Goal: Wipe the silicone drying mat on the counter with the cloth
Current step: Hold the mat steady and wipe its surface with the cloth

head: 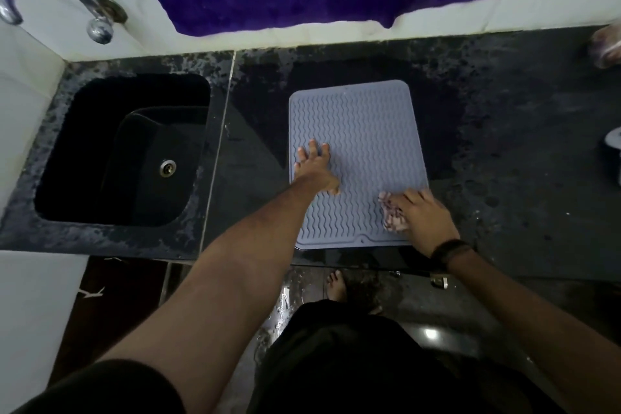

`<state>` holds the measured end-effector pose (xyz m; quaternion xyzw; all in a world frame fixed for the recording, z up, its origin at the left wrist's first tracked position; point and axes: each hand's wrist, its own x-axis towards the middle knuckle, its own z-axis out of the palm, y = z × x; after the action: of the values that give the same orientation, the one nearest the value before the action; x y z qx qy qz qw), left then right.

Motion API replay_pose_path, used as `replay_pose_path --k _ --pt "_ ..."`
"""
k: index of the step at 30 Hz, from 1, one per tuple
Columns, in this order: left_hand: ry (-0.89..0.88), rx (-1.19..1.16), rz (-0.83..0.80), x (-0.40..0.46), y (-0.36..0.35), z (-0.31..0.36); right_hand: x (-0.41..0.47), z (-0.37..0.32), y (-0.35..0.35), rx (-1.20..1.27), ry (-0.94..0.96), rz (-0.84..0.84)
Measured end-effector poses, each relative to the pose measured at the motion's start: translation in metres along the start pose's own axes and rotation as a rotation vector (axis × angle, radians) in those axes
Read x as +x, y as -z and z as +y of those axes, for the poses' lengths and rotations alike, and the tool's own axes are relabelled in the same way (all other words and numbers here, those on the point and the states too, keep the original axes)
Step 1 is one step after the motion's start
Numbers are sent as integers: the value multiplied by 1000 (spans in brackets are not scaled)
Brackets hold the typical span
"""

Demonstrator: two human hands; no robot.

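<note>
My left hand (314, 163), fingers spread, pins the floppy mat (358, 158) to the desk (504, 144); my right hand (421, 215) clamps the soft cloth (391, 215) at its near right corner.

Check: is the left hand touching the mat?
Touching. The head view shows the left hand pressed flat, fingers spread, on the mat.
</note>
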<state>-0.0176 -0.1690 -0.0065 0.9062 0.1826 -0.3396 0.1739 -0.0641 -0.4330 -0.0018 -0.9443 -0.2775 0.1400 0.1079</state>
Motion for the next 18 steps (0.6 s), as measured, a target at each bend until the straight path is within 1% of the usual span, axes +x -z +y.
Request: replay_pose_path --k 2,4,8,12,14,15,16,18 --pt "2 -9 -4 2 -1 1 -12 4 1 -10 0 -37" --pt "-11 -27 0 4 -3 0 -4 3 7 -16 -30 -62" --pt "-62 -39 13 -1 -5 -3 41 -2 22 55 -125 30" --pt "-97 -17 51 -12 -14 2 72 -4 17 29 -170 -8" --pt "-163 21 106 -18 -23 11 74 -4 12 2 -184 2" --pt "-215 2 131 -20 -29 18 73 -3 10 -17 -183 5" --pt "-258 -37 135 -21 -35 26 72 -3 9 -32 -177 7" --pt "-294 -76 82 -22 -44 42 72 -2 11 -42 -167 23"
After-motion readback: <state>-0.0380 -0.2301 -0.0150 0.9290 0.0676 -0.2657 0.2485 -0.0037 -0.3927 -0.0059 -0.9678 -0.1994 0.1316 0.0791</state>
